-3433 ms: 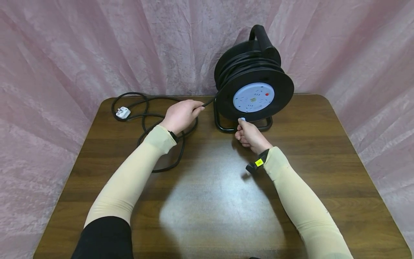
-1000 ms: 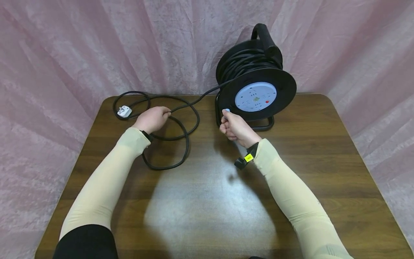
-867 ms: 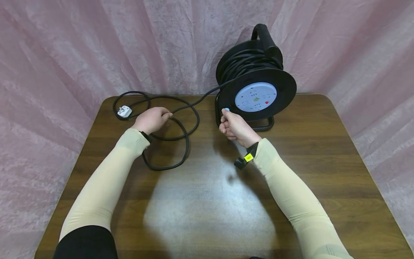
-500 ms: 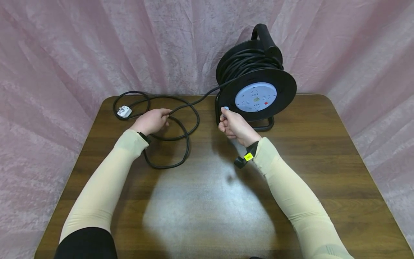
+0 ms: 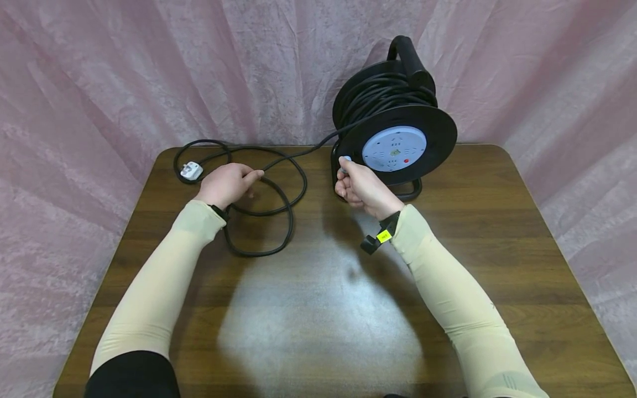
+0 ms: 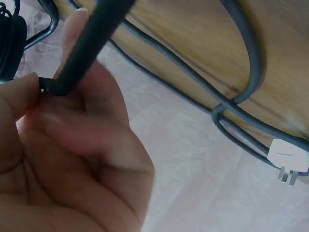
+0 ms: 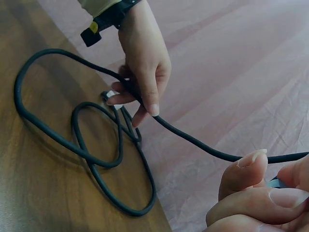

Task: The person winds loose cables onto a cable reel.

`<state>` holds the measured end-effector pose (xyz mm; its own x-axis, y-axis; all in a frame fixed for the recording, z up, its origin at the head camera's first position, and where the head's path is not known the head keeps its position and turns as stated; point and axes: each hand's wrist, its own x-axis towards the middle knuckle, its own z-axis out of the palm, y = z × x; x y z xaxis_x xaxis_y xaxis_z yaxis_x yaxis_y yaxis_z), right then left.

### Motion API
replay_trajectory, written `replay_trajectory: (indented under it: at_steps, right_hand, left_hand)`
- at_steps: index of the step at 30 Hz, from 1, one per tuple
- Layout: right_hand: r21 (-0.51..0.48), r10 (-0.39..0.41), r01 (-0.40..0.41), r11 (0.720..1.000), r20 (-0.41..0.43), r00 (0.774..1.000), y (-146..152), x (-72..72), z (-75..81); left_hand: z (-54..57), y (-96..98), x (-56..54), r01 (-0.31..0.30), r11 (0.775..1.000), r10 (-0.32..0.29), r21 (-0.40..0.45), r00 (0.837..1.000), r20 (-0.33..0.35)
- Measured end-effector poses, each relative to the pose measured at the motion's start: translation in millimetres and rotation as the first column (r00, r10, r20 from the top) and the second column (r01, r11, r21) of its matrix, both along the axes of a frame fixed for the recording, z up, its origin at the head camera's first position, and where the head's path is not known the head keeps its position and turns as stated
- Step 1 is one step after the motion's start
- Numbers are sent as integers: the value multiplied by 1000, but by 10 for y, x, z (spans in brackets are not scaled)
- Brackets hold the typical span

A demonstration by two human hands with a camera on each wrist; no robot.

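Observation:
A black cable reel (image 5: 440, 132) with a pale blue socket panel (image 5: 380, 150) and a red button stands at the back of the table, right of centre. My right hand (image 5: 365, 190) pinches the small light blue crank knob (image 7: 276, 183) at the lower left of its front disc. Left of the reel, my left hand (image 5: 225, 185) holds the black cable (image 7: 193, 140) between thumb and fingers. From there the cable runs up to the coils on the drum. Its white plug (image 5: 191, 171) lies just beyond the left hand, prongs showing in the left wrist view.
Loose cable loops (image 5: 291, 221) lie on the wooden table (image 5: 318, 331) around the left hand. The reel has a carrying handle (image 5: 409, 59) on top and a tubular foot (image 5: 413, 192) below. A pink curtain (image 5: 278, 72) hangs right behind the table's back edge.
Since the oldest frame, my left hand has slid left along the cable, away from the reel. My right hand and the knob have moved left and up; the disc has turned clockwise, its red button now lower.

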<state>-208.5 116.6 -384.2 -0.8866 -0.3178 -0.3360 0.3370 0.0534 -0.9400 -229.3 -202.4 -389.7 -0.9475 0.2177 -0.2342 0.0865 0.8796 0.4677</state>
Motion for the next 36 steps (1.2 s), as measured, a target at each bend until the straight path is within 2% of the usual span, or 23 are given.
replay_trajectory:
  at_steps: [6,12,15,18,24,26,31,36]
  right_hand:
    - [7,9,-9,1000,-7,1000,4,-7,56]
    - [9,21,-21,1000,-6,1000,0,-11,105]
    - [20,27,-26,999,-9,1000,-4,-9,135]
    - [24,27,-26,999,-13,1000,-8,-7,166]
    - [3,13,-13,1000,-27,1000,-4,-16,231]
    - [-11,10,-11,1000,-29,1000,0,-17,258]
    - [-53,10,-12,999,-33,999,30,-11,328]
    - [-77,1,-6,997,-55,998,65,-14,393]
  left_hand:
    - [-29,-14,-4,-13,1000,13,10,1000,-5]
    - [-92,-62,-22,10,996,-11,85,1000,18]
    - [-131,-87,-8,26,993,-27,114,1000,11]
    - [-161,-103,27,18,989,-17,148,1000,-6]
    - [-207,-111,105,-36,968,53,248,997,-63]
    - [-224,-98,133,-61,960,88,273,992,-90]
    - [-260,-32,206,-132,933,176,335,979,-104]
    - [-263,36,222,-157,912,220,378,967,-130]
